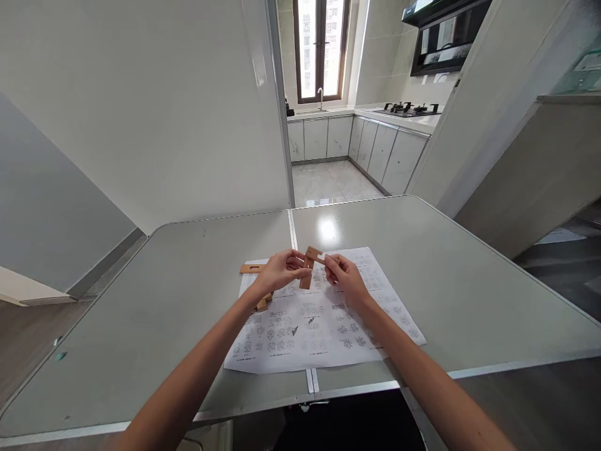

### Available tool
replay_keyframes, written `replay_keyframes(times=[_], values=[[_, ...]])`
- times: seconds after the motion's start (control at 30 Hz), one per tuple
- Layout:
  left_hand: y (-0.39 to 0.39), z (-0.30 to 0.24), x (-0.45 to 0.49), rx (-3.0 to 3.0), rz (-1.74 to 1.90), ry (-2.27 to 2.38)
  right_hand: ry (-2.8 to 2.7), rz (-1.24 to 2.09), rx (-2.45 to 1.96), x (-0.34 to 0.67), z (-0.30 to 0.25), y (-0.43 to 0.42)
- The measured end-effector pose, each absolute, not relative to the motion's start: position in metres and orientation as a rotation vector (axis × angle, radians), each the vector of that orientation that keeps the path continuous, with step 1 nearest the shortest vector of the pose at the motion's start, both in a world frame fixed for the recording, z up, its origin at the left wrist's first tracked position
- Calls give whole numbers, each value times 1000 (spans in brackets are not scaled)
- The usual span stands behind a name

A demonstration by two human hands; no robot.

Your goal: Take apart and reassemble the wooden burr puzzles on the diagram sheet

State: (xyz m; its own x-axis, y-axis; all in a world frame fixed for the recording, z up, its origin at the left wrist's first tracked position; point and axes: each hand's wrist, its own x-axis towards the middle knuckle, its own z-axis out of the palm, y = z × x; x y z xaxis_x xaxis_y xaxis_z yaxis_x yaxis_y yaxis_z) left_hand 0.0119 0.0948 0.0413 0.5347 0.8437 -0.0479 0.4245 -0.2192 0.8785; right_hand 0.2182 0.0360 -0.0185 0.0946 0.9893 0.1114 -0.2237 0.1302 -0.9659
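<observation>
My left hand (284, 269) pinches an upright wooden puzzle piece (305, 281) between thumb and fingers, above the printed sheet. A second notched wooden puzzle piece (313, 253) slants across its top, and my right hand (342, 275) grips the right end. The two pieces touch; whether they interlock I cannot tell. Behind my left hand a flat wooden piece with a slot (250, 269) lies at the sheet's upper left edge. Several small wooden pieces (263, 305) rest below that hand, partly covered by my left wrist.
A large paper sheet (282, 360) with printed diagrams lies under my hands on a grey folding table (154, 326). A metal seam (292, 228) splits the tabletop. Beyond stand a wall (188, 125) at left and a kitchen with white cabinets (319, 138).
</observation>
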Motion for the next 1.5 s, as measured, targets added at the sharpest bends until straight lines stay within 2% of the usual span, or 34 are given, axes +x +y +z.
replay_keyframes(times=[0.4, 0.63, 0.93, 1.1, 1.27, 1.5], values=[[55, 19, 51, 2066, 406, 919, -693, 1232, -926, 230, -22, 43], [50, 21, 54, 2428, 403, 1066, -654, 1236, -896, 232, -27, 47], [90, 41, -3, 2471, 493, 1513, -641, 1272, -874, 232, -22, 43], [120, 44, -60, 2393, 385, 1743, -620, 1287, -862, 232, -19, 43], [133, 41, -105, 2317, 277, 1725, -620, 1296, -861, 231, -18, 44], [133, 34, -119, 2262, 344, 1662, -692, 1260, -903, 233, -19, 44]])
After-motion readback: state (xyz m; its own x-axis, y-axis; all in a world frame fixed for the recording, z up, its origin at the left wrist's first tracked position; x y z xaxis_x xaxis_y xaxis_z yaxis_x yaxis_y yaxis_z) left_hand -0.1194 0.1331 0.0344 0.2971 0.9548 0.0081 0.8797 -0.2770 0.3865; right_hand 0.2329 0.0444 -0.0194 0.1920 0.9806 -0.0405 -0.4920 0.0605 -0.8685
